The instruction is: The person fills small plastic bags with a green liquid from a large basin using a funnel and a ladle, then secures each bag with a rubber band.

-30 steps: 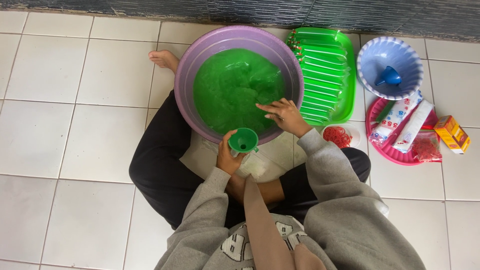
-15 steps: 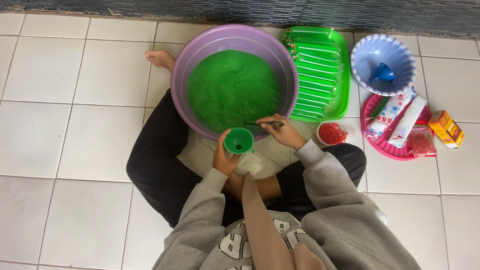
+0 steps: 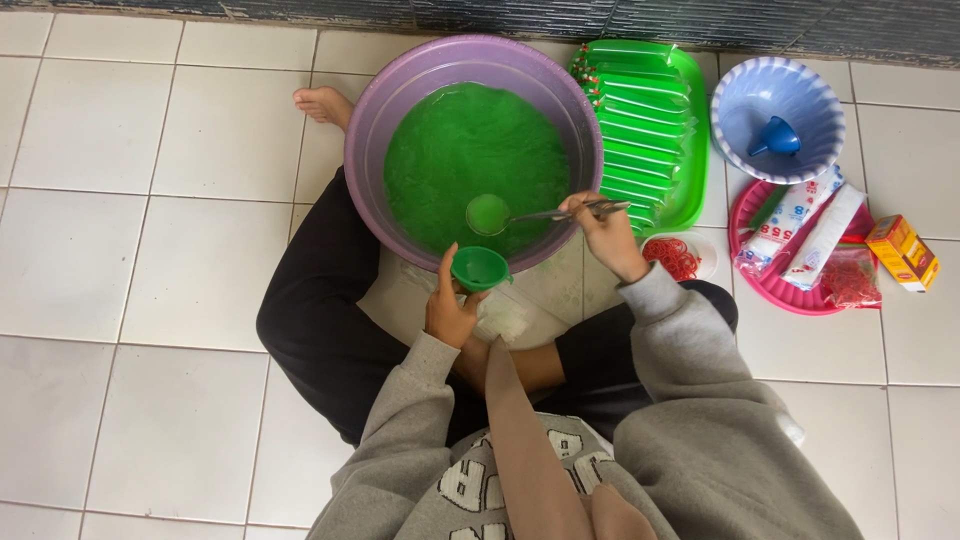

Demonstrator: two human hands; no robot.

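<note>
A purple basin (image 3: 372, 150) of green liquid (image 3: 450, 160) sits at the seated person's twelve o'clock. The left hand (image 3: 447, 312) grips a green funnel (image 3: 480, 268) upright at the near rim, evidently to catch spills. The right hand (image 3: 608, 235) is closed on a ladle (image 3: 510, 213), bowl level over the liquid. At two o'clock, a green tray (image 3: 692, 150) holds filled packets (image 3: 635, 110).

Home floor workspace, white floor tiles (image 3: 120, 150), purple basin (image 3: 372, 120), filled green packets (image 3: 640, 100)
</note>
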